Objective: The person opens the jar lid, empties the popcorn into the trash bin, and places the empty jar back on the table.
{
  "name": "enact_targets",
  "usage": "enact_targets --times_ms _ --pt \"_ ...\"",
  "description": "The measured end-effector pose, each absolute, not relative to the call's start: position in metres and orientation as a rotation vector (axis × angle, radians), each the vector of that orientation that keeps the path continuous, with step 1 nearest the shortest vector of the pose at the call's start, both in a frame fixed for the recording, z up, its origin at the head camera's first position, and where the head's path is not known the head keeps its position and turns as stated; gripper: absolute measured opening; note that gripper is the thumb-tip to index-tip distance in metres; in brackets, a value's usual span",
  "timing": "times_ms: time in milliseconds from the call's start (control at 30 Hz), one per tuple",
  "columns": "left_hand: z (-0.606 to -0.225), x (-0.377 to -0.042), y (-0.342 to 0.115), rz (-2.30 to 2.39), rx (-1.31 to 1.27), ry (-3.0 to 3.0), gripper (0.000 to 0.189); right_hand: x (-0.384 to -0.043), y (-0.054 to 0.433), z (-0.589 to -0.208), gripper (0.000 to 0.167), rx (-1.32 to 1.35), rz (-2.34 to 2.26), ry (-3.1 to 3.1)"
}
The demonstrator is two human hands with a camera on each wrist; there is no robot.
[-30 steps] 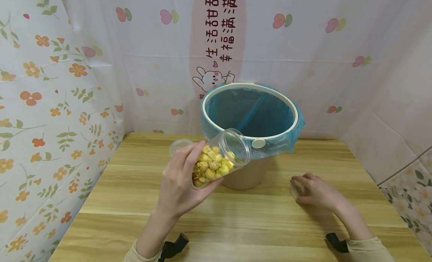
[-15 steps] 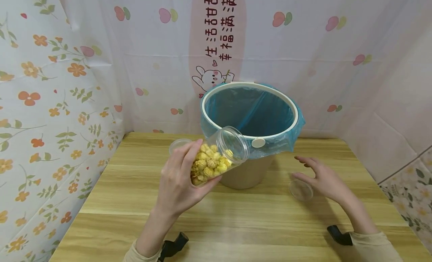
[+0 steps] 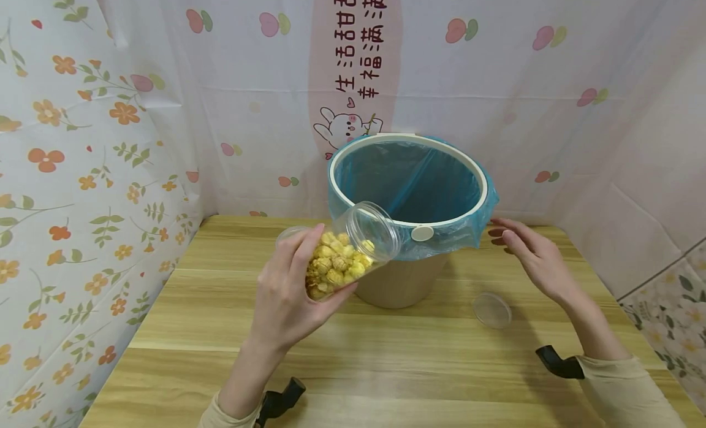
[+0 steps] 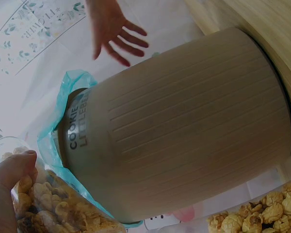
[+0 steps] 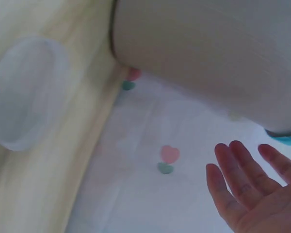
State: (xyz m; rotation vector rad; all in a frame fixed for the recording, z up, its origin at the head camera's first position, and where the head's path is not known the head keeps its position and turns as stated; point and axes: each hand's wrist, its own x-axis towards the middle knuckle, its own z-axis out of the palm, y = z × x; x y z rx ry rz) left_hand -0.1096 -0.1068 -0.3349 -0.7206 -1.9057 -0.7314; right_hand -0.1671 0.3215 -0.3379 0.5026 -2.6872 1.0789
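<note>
My left hand (image 3: 289, 287) grips a clear plastic jar (image 3: 369, 232) of yellow popcorn (image 3: 336, 259). The jar is tilted, its uncovered mouth at the near left rim of a bin (image 3: 399, 284) lined with a blue bag (image 3: 463, 235). In the left wrist view the thumb (image 4: 19, 162) lies along the jar. Fingers spread, my right hand (image 3: 537, 259) is raised at the right of the bin and holds nothing. A round clear lid (image 3: 493, 310) lies on the table below it, also seen in the right wrist view.
Behind my left hand a clear round rim (image 3: 288, 233) shows, mostly hidden. More popcorn (image 4: 262, 213) appears at the lower right of the left wrist view. The wooden table (image 3: 386, 366) ends at a patterned cloth (image 3: 248, 152) behind and on both sides.
My right hand has let go of the lid, leaving it on the table, and has risen forward toward the bin's right side. The jar in my left hand has shifted slightly left.
</note>
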Motion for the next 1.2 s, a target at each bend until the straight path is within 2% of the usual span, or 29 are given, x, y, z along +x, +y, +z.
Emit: enact_targets --times_ms 433,867,1200 --pt "-0.335 -0.113 -0.112 -0.709 -0.678 -1.92 0.078 -0.194 0.311 -0.289 0.05 0.453 1.343 -2.648" --pt "-0.331 -0.126 -0.12 -0.682 -0.649 -1.938 0.08 -0.209 0.29 -0.263 0.054 0.352 1.314 -2.765" --pt "-0.318 -0.135 -0.129 -0.712 -0.659 -1.975 0.088 -0.216 0.284 -0.258 0.051 0.364 1.301 -2.85"
